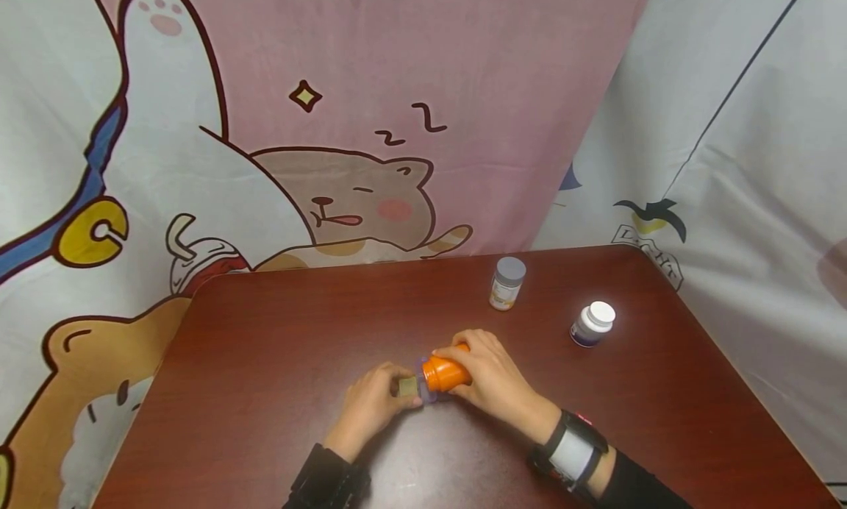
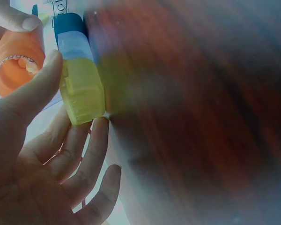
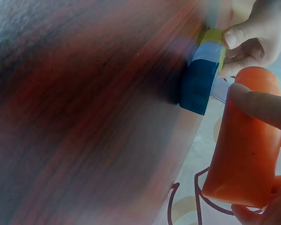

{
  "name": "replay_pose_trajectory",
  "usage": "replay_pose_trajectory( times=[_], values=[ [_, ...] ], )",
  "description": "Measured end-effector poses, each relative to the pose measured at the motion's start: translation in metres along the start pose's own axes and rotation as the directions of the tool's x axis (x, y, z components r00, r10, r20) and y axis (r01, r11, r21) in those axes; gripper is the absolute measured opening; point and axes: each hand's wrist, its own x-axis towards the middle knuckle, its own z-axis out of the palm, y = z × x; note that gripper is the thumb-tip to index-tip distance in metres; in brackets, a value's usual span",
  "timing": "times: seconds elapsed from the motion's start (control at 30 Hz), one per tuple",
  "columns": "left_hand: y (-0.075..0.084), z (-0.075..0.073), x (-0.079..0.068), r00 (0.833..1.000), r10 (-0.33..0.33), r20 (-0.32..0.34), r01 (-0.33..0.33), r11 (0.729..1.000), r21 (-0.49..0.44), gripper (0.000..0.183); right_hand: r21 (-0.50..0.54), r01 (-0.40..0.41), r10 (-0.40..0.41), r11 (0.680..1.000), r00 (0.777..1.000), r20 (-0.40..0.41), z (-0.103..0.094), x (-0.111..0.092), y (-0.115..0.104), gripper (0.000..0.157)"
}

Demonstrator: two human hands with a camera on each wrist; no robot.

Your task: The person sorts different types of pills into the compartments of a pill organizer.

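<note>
My left hand (image 1: pixel 372 400) pinches one end of a pill organizer (image 2: pixel 83 91) between thumb and fingers, close over the table. The organizer has yellow, pale translucent and dark teal compartments in a row, and a clear flap (image 3: pixel 219 90) sticks out from its side. My right hand (image 1: pixel 492 376) grips an uncapped orange pill bottle (image 1: pixel 447 372), tipped so that its mouth faces the organizer. Several pale pills (image 2: pixel 30 64) show inside the bottle's mouth in the left wrist view. In the head view the bottle's neck overlaps the organizer's purplish middle part.
A white bottle with a grey lid (image 1: pixel 508 282) stands near the table's back edge. To its right is a white bottle with a white cap (image 1: pixel 592 324). Both stand upright on the dark red-brown table (image 1: pixel 298 332). A cartoon-printed cloth (image 1: pixel 516 90) hangs behind.
</note>
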Motion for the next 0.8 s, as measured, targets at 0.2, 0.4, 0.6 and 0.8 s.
replay_pose_trajectory(
  times=[0.2,0.4,0.6,0.8],
  values=[
    [-0.0007,0.0013,0.0003,1.000,-0.002,0.003,0.002,1.000,-0.001,0.045,-0.004,0.009,-0.009,1.000,1.000,0.000,0.0005,0.0004,-0.0008,0.059],
    [-0.0009,0.0009,0.0010,1.000,-0.013,0.003,0.013,1.000,-0.008,0.044,-0.006,0.032,-0.033,0.999,0.999,-0.015,-0.0005,0.0029,-0.0026,0.058],
    [-0.0006,0.0004,0.0009,1.000,-0.013,0.002,0.013,1.000,-0.007,0.044,-0.012,0.055,-0.055,0.998,0.998,-0.035,0.0011,0.0029,-0.0015,0.058],
    [-0.0007,0.0004,0.0004,1.000,-0.018,0.006,0.018,1.000,-0.015,0.044,-0.027,0.066,-0.067,0.997,0.997,-0.047,0.0018,0.0032,-0.0008,0.059]
  ],
)
